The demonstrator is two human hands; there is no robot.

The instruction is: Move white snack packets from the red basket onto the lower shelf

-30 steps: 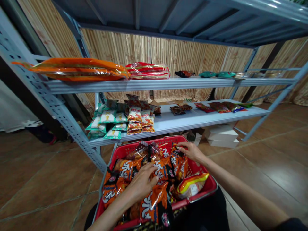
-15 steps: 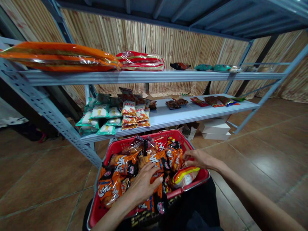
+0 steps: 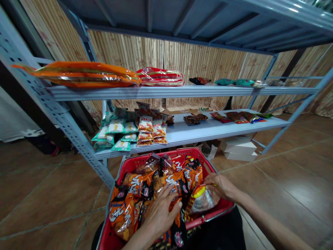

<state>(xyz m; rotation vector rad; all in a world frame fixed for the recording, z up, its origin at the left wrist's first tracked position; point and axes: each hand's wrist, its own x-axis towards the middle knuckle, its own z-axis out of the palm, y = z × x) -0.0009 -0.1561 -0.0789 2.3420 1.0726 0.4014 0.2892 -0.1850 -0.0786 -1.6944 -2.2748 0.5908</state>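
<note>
A red shopping basket [image 3: 114,222] sits over my lap, filled with orange and black snack bags [image 3: 140,185]. My left hand [image 3: 163,208] lies flat on the bags in the middle, fingers outstretched and holding nothing. On the basket's right side, my right hand [image 3: 221,185] pinches the top edge of a clear snack bag with a yellow and red band [image 3: 204,201]. That bag leans tilted against the orange ones. Brownish clear bags [image 3: 148,165] lie at the basket's far side.
Just beyond the basket stands a blue-grey metal rack [image 3: 182,92]. Its lower shelf holds stacked green packs [image 3: 116,126], orange and white packs [image 3: 152,128] and several flat bags [image 3: 236,117]. Above lie a long orange bag [image 3: 85,74] and red bags [image 3: 161,76]. White boxes [image 3: 239,147] rest underneath.
My right hand has taken the yellow-and-red-banded bag by its edge and tipped it more upright. My left hand stays on the orange bags. The view has shifted slightly, so the rack sits lower.
</note>
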